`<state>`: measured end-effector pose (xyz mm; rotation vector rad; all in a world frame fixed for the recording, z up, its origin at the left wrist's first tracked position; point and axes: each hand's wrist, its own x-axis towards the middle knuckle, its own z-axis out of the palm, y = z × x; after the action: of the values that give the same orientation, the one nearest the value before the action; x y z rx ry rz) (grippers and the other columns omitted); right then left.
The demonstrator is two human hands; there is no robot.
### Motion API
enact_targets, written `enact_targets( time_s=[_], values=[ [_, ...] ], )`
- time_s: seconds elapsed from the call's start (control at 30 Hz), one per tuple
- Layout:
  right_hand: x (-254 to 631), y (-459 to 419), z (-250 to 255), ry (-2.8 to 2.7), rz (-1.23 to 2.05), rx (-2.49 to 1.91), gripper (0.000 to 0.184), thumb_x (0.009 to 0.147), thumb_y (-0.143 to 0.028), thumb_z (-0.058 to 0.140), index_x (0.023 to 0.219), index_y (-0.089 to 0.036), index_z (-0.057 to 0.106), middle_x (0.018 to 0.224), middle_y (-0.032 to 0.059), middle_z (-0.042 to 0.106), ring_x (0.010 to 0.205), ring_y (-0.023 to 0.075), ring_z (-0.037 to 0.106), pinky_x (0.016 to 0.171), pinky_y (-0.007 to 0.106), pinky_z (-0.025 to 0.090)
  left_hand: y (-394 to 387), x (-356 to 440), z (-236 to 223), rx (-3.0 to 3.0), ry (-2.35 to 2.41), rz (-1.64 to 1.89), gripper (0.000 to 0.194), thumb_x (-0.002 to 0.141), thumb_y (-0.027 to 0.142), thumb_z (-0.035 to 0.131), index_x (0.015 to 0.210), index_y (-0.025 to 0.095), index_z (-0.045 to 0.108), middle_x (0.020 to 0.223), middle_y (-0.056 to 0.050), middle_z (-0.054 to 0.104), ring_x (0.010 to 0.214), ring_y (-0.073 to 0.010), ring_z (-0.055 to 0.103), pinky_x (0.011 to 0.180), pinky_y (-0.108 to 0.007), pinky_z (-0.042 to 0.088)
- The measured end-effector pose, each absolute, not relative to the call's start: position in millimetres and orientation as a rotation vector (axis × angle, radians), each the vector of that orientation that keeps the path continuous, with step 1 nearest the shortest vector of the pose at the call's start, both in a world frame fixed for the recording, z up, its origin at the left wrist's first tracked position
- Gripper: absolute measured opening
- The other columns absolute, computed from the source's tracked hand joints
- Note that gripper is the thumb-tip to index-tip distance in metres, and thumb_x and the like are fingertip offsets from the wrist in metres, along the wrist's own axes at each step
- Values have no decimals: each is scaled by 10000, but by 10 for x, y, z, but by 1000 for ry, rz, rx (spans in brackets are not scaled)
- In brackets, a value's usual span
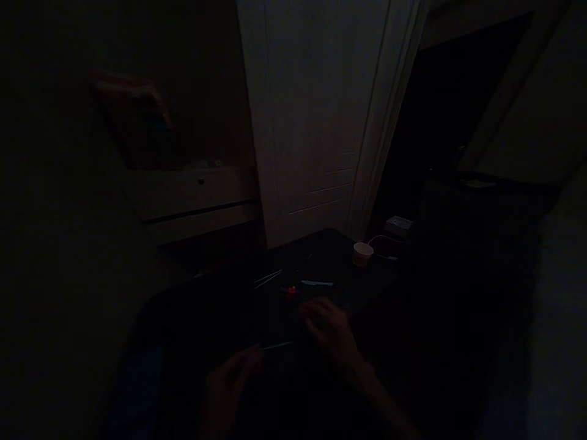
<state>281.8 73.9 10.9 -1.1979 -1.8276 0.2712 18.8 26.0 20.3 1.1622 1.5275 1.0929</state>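
Observation:
The scene is very dark. My left hand (236, 376) is closed in a pinch at the near side of the dark table, with a thin pale-blue stick (277, 345) reaching right from its fingertips. To its right and farther forward, my right hand (329, 327) has its fingers curled together; whether anything is between them is too dark to see. Just beyond it lie a small dark item with a glowing red-orange spot (291, 290) and a flat pale-blue knife-shaped tool (317, 283). A pair of thin light prongs, like tweezers (268, 278), lies to the left.
A pale paper cup (362, 254) stands at the table's far right, near a white cable (378, 237) and a small white box (398, 225). Behind the dark table (220, 305) rises a white door (316, 110). A drawer unit (197, 189) stands at back left.

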Motion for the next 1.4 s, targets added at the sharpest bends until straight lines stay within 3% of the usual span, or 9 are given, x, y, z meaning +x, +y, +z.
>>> enact_targets(
  time_s=[0.13, 0.27, 0.5, 0.73, 0.93, 1.03, 1.13, 1.23, 1.4],
  values=[
    [3741, 1277, 173, -1634, 160, -1613, 195, 1068, -303, 675, 1199, -167, 722, 1202, 90, 749, 1040, 236, 747, 937, 446, 633, 255, 201, 230, 1166, 1544, 1088, 705, 591, 828, 775, 915, 211, 874, 926, -115, 875, 948, -367, 826, 933, -477, 650],
    [4155, 1709, 190, -1646, 191, -1848, 300, 1065, -351, 691, 1316, -187, 678, 1329, 102, 700, 1101, 252, 727, 938, 454, 637, 242, 212, 276, 1192, 1551, 1089, 690, 614, 846, 752, 880, 220, 868, 901, -108, 873, 941, -356, 827, 916, -457, 659],
    [4094, 2031, 239, -1749, 297, -1952, 334, 1057, -351, 702, 1345, -186, 666, 1361, 110, 685, 1141, 270, 718, 958, 471, 630, 230, 202, 235, 1238, 1576, 1070, 700, 641, 863, 730, 916, 234, 867, 918, -101, 875, 930, -363, 825, 926, -490, 651],
    [3975, 2116, 455, -1706, 451, -1811, 332, 1058, -350, 700, 1347, -190, 665, 1367, 110, 683, 1143, 268, 717, 961, 472, 629, 228, 187, 202, 1243, 1576, 1055, 736, 650, 867, 709, 948, 212, 864, 930, -114, 875, 923, -362, 827, 902, -485, 652],
    [3538, 1572, 537, -1466, 629, -1499, 318, 1055, -384, 698, 1298, -179, 702, 1332, 111, 721, 1172, 273, 718, 1010, 495, 603, 229, 212, 199, 1237, 1563, 1086, 693, 623, 828, 745, 917, 212, 866, 890, -113, 872, 855, -347, 828, 835, -458, 668],
    [3126, 1161, 550, -1359, 856, -1321, 443, 997, -561, 702, 1223, -192, 796, 1256, 122, 798, 1153, 292, 744, 984, 419, 597, 206, 199, 192, 1215, 1561, 1125, 654, 658, 768, 759, 960, 197, 866, 908, -116, 873, 856, -332, 831, 837, -441, 678],
    [2680, 822, 555, -1296, 1139, -1181, 585, 898, -705, 733, 1111, -173, 849, 1077, 142, 842, 926, 277, 789, 806, 380, 620, 159, 160, 242, 1180, 1603, 1189, 606, 698, 701, 769, 1026, 199, 859, 973, -113, 874, 936, -327, 831, 882, -427, 677],
    [2323, 608, 544, -1244, 1345, -1089, 593, 789, -715, 838, 1020, -169, 866, 915, 121, 843, 798, 249, 779, 732, 351, 605, 107, 146, 360, 1232, 1611, 1300, 479, 708, 609, 805, 1007, 241, 867, 1051, -93, 867, 998, -314, 820, 931, -407, 665],
    [2048, 407, 540, -1203, 1466, -1024, 497, 729, -643, 927, 937, -196, 864, 890, 74, 835, 856, 242, 767, 813, 340, 589, 41, 207, 544, 1429, 1475, 1392, 267, 791, 503, 781, 932, 304, 888, 1064, -57, 853, 998, -260, 819, 942, -329, 656]
  ],
)
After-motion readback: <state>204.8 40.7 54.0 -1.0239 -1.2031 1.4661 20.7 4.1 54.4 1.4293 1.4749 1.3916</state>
